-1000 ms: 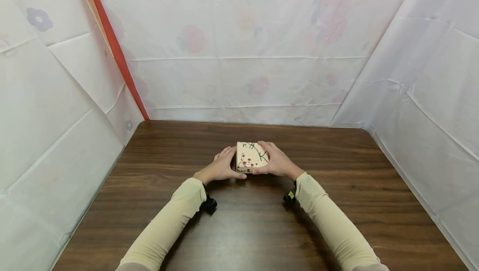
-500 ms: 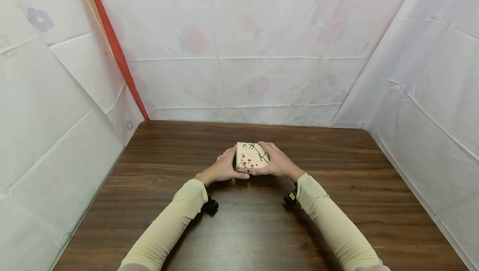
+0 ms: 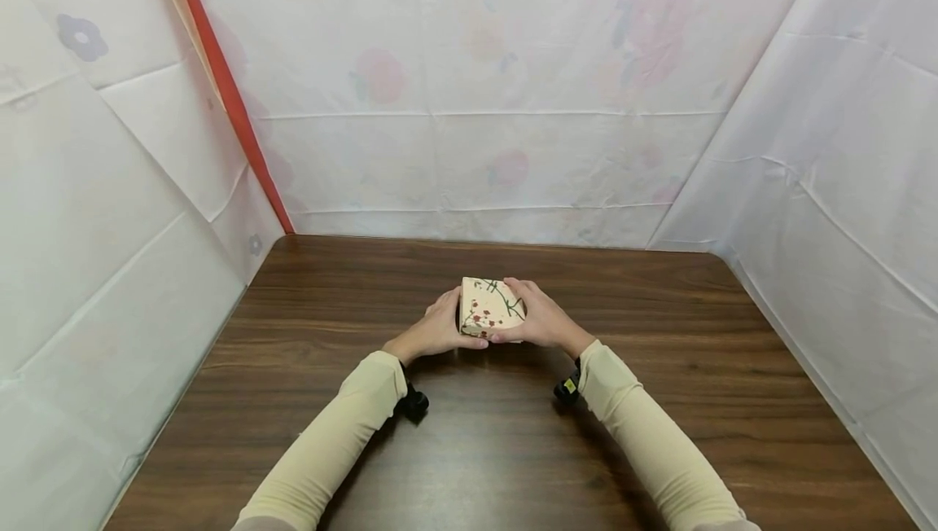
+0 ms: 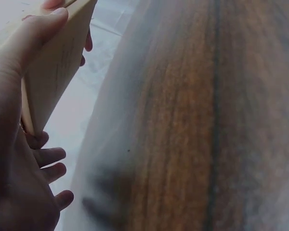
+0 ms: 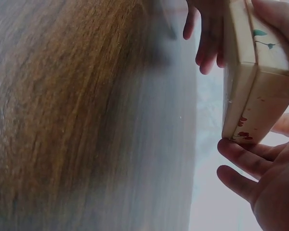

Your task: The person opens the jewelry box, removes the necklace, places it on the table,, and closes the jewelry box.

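A small cream box (image 3: 489, 307) with red blossoms and dark green branches on its top is held between both hands, above the tabletop in the wrist views. My left hand (image 3: 440, 329) grips its left side, thumb along the near face and fingers spread lower down. From the right, my right hand (image 3: 541, 315) holds it with the thumb on the near edge and fingers over the far corner. In the left wrist view the plain side of the box (image 4: 58, 67) faces the camera. A seam between lid and base runs along the box (image 5: 255, 77) in the right wrist view.
The dark brown wooden table (image 3: 469, 449) extends around the hands. Pale floral sheets hang behind it (image 3: 469, 91) and along both sides, with a red strip (image 3: 227, 91) at the back left corner. A black wrist camera (image 3: 414, 403) sits below the left wrist.
The left thumb has slid slightly right along the near side of the box, and the left fingers lie closer to it. The box and right hand have hardly moved.
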`<move>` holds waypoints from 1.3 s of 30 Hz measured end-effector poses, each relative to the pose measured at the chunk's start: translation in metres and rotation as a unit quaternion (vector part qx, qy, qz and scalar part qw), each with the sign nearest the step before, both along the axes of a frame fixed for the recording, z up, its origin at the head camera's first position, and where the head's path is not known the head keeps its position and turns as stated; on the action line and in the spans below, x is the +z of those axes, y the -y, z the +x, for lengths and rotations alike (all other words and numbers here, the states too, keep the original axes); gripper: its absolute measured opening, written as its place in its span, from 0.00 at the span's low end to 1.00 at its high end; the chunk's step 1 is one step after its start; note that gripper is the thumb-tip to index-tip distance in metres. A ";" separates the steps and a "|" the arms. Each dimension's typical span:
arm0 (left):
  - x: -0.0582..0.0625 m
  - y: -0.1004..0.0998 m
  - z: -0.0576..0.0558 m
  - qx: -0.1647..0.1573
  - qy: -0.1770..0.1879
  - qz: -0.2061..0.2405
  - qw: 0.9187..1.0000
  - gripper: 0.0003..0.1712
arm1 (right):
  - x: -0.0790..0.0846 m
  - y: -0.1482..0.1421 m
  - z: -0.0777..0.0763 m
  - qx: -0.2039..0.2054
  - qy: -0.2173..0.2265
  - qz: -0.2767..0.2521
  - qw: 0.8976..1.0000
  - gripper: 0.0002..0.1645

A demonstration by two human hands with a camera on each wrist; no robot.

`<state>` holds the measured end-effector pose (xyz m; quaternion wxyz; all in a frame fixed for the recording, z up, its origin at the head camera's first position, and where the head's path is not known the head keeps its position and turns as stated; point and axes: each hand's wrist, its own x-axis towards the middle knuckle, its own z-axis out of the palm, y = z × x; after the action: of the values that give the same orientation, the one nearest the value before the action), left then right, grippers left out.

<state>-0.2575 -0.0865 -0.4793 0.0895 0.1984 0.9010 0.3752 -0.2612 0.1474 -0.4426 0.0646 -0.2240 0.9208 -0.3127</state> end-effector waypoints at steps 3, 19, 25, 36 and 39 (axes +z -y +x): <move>0.001 0.000 0.000 -0.005 -0.007 0.007 1.000 0.71 | 0.001 0.000 0.001 -0.002 -0.003 -0.006 1.000 0.70; 0.006 -0.002 -0.003 -0.005 -0.019 0.011 1.000 0.66 | 0.002 -0.001 -0.001 -0.009 -0.005 -0.015 1.000 0.68; 0.009 -0.001 -0.003 0.000 -0.033 -0.010 0.999 0.65 | 0.005 -0.001 -0.002 -0.005 -0.019 -0.013 1.000 0.69; 0.011 0.001 -0.002 0.003 -0.052 -0.012 0.999 0.62 | 0.010 0.000 0.000 -0.011 -0.031 -0.021 0.999 0.67; 0.010 0.002 -0.001 0.002 -0.041 -0.011 0.999 0.62 | 0.009 0.000 0.000 -0.014 -0.019 -0.032 0.999 0.66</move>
<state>-0.2586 -0.0880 -0.4695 0.0540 0.2105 0.9084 0.3572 -0.2614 0.1479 -0.4337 0.0361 -0.2189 0.9146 -0.3382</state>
